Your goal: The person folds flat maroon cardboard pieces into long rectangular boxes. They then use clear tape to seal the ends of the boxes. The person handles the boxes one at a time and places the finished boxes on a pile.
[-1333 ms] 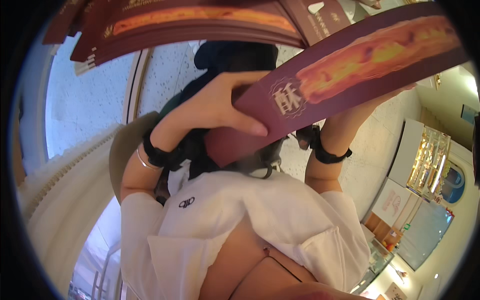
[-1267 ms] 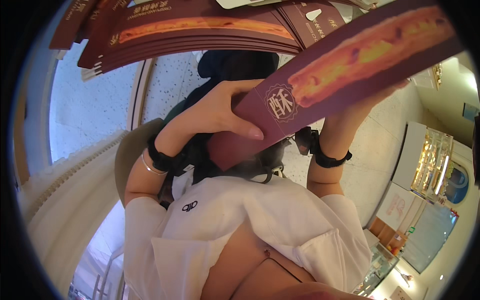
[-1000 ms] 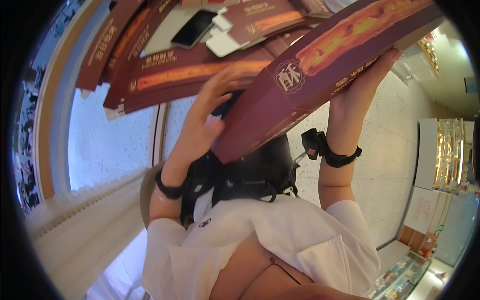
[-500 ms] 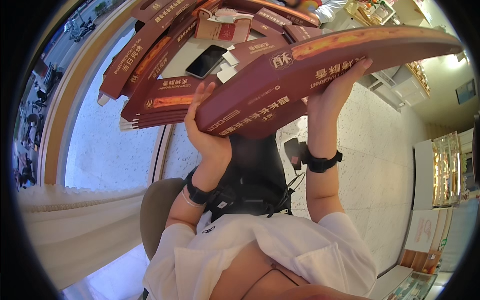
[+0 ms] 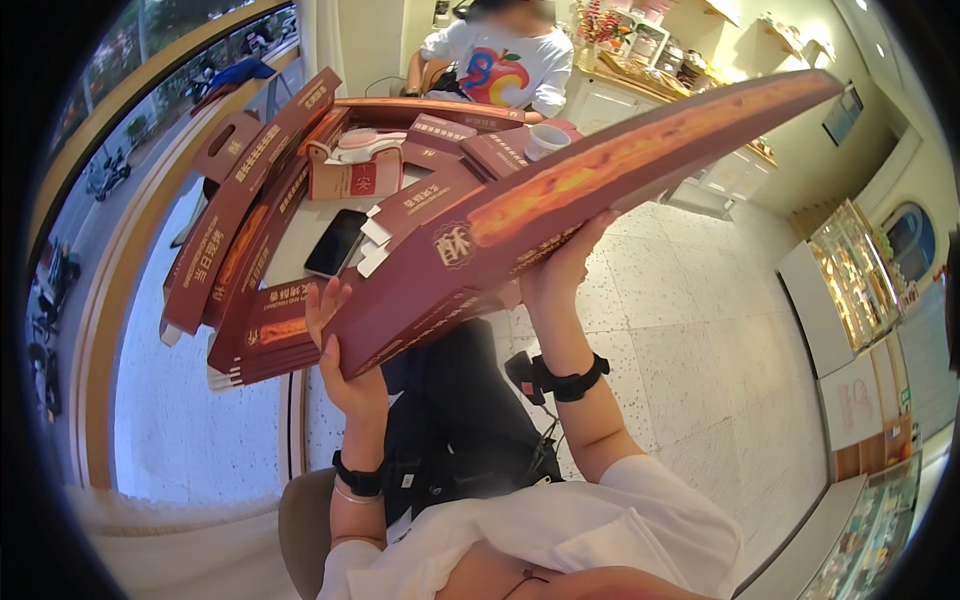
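A long maroon cardboard box (image 5: 620,165), with a picture of golden baked sticks along it, slants up to the right above the table's near side. My right hand (image 5: 560,270) grips its lower edge near the middle, the fingers partly hidden by the box. At its lower left end my left hand (image 5: 348,365) holds the corner, thumb against the near face and fingers raised behind. Flat maroon cartons (image 5: 275,335) lie stacked just left of that hand. Beyond my left fingers, a black phone (image 5: 337,243) rests on the white table (image 5: 290,258).
More long maroon boxes (image 5: 235,225) line the table's left side. A red and beige container (image 5: 350,180) with a pale brush stands farther back, and a white cup (image 5: 546,142) at the right. Across the table sits a person (image 5: 500,65). Display cases (image 5: 855,270) stand far right.
The view has tilted up, bringing the person across the table and the cup into sight. Both hands still hold the long box, which now slants more steeply up to the right.
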Demonstrator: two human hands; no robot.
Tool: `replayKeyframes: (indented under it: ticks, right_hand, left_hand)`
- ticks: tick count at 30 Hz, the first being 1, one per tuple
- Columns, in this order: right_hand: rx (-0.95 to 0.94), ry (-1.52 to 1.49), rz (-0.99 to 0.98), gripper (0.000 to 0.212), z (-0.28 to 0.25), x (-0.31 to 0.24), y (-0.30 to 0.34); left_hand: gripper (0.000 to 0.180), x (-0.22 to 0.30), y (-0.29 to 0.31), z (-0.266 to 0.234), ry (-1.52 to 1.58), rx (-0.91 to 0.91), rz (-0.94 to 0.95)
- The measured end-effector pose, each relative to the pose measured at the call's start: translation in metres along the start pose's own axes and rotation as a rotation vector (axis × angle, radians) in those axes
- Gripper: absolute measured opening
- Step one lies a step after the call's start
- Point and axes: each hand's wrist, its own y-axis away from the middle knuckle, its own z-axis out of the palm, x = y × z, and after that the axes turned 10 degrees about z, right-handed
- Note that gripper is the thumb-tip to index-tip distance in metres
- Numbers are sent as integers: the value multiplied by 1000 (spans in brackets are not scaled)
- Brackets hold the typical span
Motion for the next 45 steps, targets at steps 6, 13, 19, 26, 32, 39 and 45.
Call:
replayKeyframes:
  ticks: [6,13,19,26,32,39,45]
  right_hand:
    - [-735,21,-70,82,-5,-45,0]
    - [-487,-40,-368,54,43,-104,-28]
    - [-397,37,-440,63,33,-93,-37]
    - [-334,17,-426,64,11,-67,-41]
    - [-277,41,-492,61,5,-61,-29]
    - [-223,-73,-335,54,6,-47,-19]
    - [-212,-120,-239,61,3,-42,-34]
  left_hand:
    - [57,5,-12,-11,200,166,-416]
    - [54,31,-9,-10,177,201,-493]
    - [53,43,-2,5,59,252,-435]
    - [54,53,-4,13,-76,209,-266]
    - [57,53,-3,21,-114,162,-229]
    - [54,48,8,18,-77,258,-315]
    - [51,34,16,10,-32,238,-265]
